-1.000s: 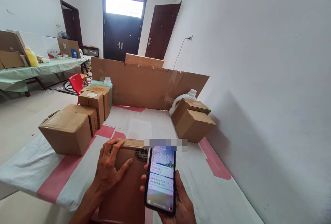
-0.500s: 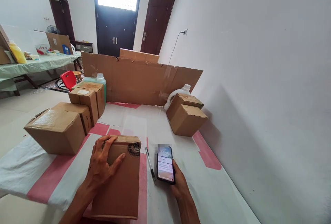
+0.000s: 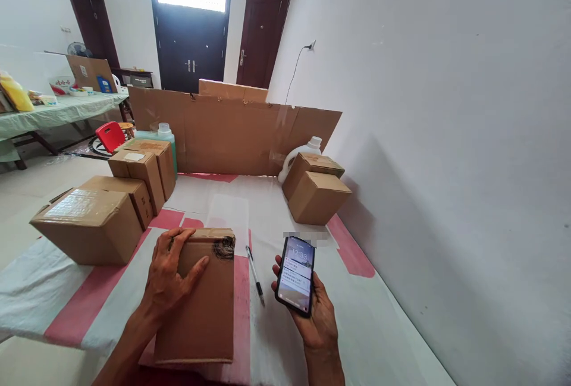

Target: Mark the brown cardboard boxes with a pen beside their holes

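My left hand (image 3: 172,270) lies over the upper left edge of a brown cardboard box (image 3: 203,308), thumb on its broad face and fingers bent over the edge. Black scribble covers the box's upper right corner. In my right hand (image 3: 323,320) is a smartphone (image 3: 295,276), its lit lock screen facing me and reading 12:33. The fingers wrap around the phone's back and sides, with the tips showing at its left edge. Between box and phone, a pen (image 3: 255,276) with a black end lies on the table cloth.
Several cardboard boxes (image 3: 91,225) stand at the left, with a green-liquid jug (image 3: 166,133) behind. Two more boxes (image 3: 319,198) and a white jug (image 3: 312,145) stand at right. A cardboard panel (image 3: 232,136) spans the table's far edge. The wall (image 3: 423,166) borders the right side.
My right hand has raised the phone off the table and shifted it right, with its screen turned toward me. My left hand stays on the box. The view has shifted slightly.
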Action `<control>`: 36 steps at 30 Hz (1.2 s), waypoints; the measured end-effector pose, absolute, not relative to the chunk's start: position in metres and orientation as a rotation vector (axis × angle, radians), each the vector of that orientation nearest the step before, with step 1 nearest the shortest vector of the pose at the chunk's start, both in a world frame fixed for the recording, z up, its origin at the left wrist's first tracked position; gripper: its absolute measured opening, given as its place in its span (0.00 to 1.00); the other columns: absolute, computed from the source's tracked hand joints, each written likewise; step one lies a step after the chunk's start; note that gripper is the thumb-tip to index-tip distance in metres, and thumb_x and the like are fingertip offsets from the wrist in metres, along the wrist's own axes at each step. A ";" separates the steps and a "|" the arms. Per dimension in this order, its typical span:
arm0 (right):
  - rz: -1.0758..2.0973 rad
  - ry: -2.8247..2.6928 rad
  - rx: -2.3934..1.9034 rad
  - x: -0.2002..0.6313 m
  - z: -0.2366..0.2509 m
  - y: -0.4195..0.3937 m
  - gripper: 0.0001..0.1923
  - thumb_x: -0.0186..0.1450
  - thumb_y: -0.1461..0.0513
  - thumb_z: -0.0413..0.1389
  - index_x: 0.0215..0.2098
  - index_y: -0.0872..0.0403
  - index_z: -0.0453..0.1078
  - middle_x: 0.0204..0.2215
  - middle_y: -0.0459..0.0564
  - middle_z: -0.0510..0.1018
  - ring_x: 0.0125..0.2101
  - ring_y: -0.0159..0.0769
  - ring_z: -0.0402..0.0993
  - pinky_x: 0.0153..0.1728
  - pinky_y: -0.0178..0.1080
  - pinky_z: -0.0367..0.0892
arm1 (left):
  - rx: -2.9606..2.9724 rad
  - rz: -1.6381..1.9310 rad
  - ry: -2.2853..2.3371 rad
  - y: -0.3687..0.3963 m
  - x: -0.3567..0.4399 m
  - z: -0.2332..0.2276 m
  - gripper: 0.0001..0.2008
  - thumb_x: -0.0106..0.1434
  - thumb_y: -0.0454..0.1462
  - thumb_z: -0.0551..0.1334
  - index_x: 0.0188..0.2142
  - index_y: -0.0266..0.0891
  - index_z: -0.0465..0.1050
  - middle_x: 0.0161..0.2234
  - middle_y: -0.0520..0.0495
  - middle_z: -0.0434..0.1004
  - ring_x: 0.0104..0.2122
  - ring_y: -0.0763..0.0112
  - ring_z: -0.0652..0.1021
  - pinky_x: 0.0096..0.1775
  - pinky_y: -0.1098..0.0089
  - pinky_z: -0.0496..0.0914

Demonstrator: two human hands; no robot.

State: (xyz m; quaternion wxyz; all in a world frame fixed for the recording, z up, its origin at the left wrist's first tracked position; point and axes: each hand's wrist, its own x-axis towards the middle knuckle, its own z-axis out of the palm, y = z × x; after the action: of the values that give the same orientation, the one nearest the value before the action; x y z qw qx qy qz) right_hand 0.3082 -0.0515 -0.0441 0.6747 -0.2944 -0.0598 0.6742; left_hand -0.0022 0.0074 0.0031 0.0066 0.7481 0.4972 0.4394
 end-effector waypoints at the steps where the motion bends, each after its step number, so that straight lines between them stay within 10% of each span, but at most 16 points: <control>1: 1.518 -0.139 -0.671 0.308 -0.045 -0.051 0.23 0.75 0.51 0.45 0.55 0.52 0.77 0.53 0.57 0.83 0.49 0.49 0.83 0.45 0.52 0.78 | 2.341 1.373 1.556 0.007 -0.002 0.004 0.23 0.70 0.47 0.63 0.61 0.44 0.65 0.54 0.40 0.68 0.54 0.50 0.72 0.57 0.46 0.71; 9: 1.403 -0.452 -0.992 0.306 -0.056 -0.041 0.29 0.66 0.41 0.57 0.55 0.51 0.74 0.53 0.56 0.82 0.49 0.50 0.81 0.47 0.53 0.75 | 2.344 1.369 1.548 0.009 -0.003 0.005 0.23 0.69 0.46 0.63 0.61 0.45 0.66 0.54 0.40 0.67 0.54 0.50 0.72 0.57 0.47 0.71; 13: 1.018 -0.762 -1.532 0.318 -0.074 -0.022 0.33 0.62 0.32 0.51 0.35 0.52 0.73 0.31 0.52 0.82 0.33 0.45 0.78 0.34 0.44 0.70 | 2.320 1.364 1.560 0.011 -0.002 0.004 0.23 0.69 0.46 0.63 0.60 0.44 0.67 0.54 0.40 0.68 0.54 0.50 0.73 0.58 0.47 0.70; 19: 0.630 -0.938 -1.884 0.334 -0.096 -0.007 0.22 0.68 0.47 0.48 0.21 0.47 0.56 0.19 0.43 0.65 0.26 0.39 0.61 0.31 0.40 0.55 | 2.337 1.361 1.546 0.009 -0.002 0.006 0.23 0.69 0.46 0.63 0.60 0.43 0.66 0.54 0.40 0.68 0.55 0.49 0.72 0.58 0.46 0.70; 29: 0.338 -1.164 -2.209 0.326 -0.086 -0.013 0.11 0.68 0.60 0.50 0.35 0.53 0.73 0.43 0.64 0.77 0.47 0.53 0.73 0.43 0.45 0.61 | 2.325 1.347 1.555 0.007 -0.002 0.007 0.23 0.69 0.45 0.64 0.61 0.44 0.66 0.55 0.40 0.68 0.55 0.50 0.73 0.58 0.48 0.71; 36: 0.679 -1.375 -2.084 0.273 -0.089 -0.016 0.11 0.57 0.59 0.66 0.23 0.49 0.69 0.21 0.47 0.76 0.26 0.40 0.73 0.29 0.37 0.55 | 2.310 1.354 1.554 0.003 -0.002 0.005 0.24 0.69 0.44 0.64 0.61 0.44 0.65 0.55 0.40 0.67 0.55 0.51 0.72 0.57 0.49 0.71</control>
State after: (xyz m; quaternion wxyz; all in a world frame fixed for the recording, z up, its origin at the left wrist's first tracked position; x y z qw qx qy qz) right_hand 0.2731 -0.0156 -0.0895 0.2736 -0.7747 -0.5111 0.2525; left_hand -0.0022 0.0034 0.0053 0.0231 0.7459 0.5018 0.4373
